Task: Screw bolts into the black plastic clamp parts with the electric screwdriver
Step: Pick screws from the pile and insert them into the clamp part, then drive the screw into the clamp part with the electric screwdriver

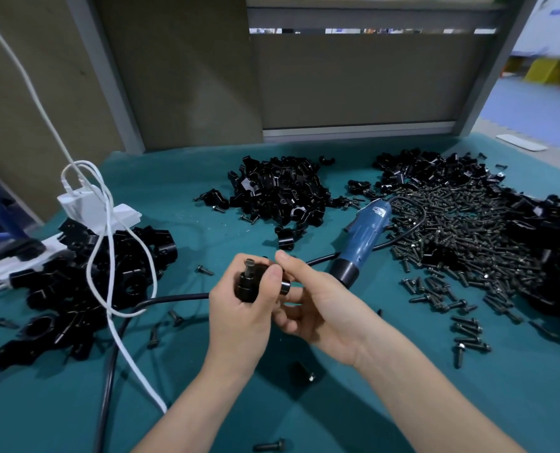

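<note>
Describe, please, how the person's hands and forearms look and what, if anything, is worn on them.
The left hand and right hand are bare: no gloves, rings or watch show. The left forearm and right forearm are bare too, with no sleeve in view down to the picture's edge.

Your teal counter (187,178) carries a heap of black clamp parts (281,191) at upper centre, bolts (461,230) spread right, the blue electric screwdriver (360,240) lying between them, more clamp pieces (85,279) and a white power strip (126,215) at left.
</note>
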The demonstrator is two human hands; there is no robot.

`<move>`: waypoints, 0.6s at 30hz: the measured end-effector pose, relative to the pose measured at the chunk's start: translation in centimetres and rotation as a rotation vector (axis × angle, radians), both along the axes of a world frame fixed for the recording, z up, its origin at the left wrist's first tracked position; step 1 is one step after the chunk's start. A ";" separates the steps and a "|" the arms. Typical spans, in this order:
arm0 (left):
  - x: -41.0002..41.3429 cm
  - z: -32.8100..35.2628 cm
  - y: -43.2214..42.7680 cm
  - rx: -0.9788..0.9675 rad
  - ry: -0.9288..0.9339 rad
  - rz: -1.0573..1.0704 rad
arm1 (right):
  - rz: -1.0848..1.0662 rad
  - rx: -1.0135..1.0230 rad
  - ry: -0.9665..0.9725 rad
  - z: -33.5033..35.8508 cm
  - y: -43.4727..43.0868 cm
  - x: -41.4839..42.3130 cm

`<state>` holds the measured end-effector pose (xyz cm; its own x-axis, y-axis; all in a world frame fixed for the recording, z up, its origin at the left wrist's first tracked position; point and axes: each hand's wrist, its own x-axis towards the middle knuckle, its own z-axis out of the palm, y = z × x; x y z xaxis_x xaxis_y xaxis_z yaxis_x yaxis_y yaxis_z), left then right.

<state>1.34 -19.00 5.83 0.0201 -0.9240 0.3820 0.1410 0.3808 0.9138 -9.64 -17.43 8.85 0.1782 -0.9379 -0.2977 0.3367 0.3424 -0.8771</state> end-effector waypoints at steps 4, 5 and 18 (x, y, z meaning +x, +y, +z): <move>0.1 -0.2 -0.5 0.034 -0.032 -0.004 | -0.328 -0.192 0.738 1.3 -1.8 -4.6; 0.2 -0.2 -0.6 0.052 -0.026 -0.019 | -0.428 -0.204 0.932 1.4 -2.7 -6.3; 0.2 -0.5 -1.0 0.132 -0.058 -0.149 | -0.618 0.005 0.246 -1.4 -5.3 -9.9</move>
<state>1.57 -19.99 5.33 -0.1390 -0.9573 0.2535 0.1325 0.2357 0.9628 -19.53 -22.70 7.49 -0.4655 -0.8442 -0.2659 0.2630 0.1549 -0.9523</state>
